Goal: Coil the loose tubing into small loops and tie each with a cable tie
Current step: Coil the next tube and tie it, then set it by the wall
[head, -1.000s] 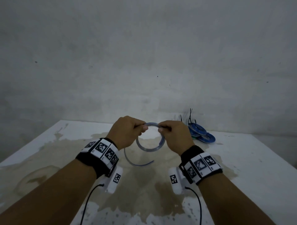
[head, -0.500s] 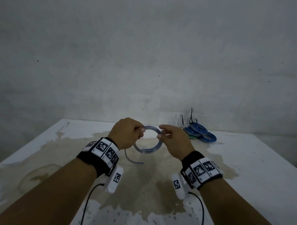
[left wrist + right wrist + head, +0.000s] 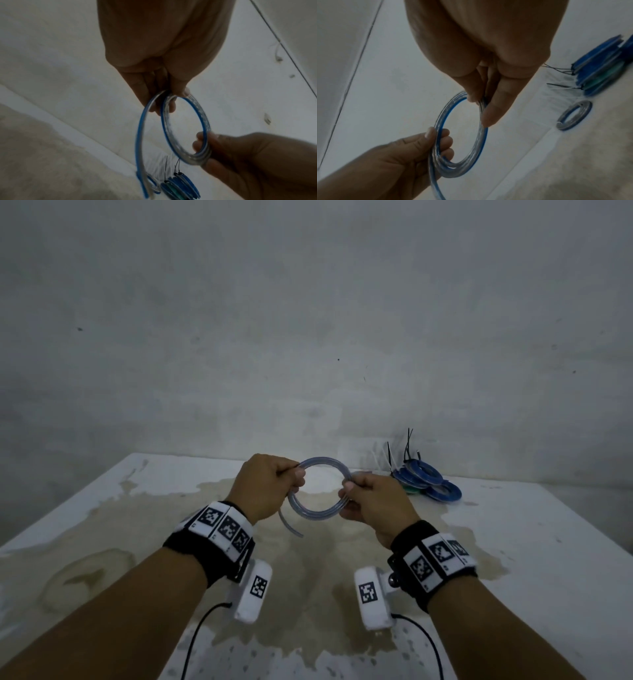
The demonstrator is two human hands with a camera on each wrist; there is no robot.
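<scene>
Tubing (image 3: 186, 129) tail runs off bottom edge in both wrist views; blurred there. Left hand (image 3: 265, 486) grip hides coil's overlap. Tied coils (image 3: 600, 65) cut by right edge.

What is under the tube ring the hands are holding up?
Under the tube ring is the stained white table; a loose tail hangs toward it. The left hand and right hand cover parts of the ring.

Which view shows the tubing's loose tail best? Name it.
Left wrist: the loose tail runs whole from the left hand to its cut end. The head view shows a short stub; the right wrist view cuts it off.
</scene>
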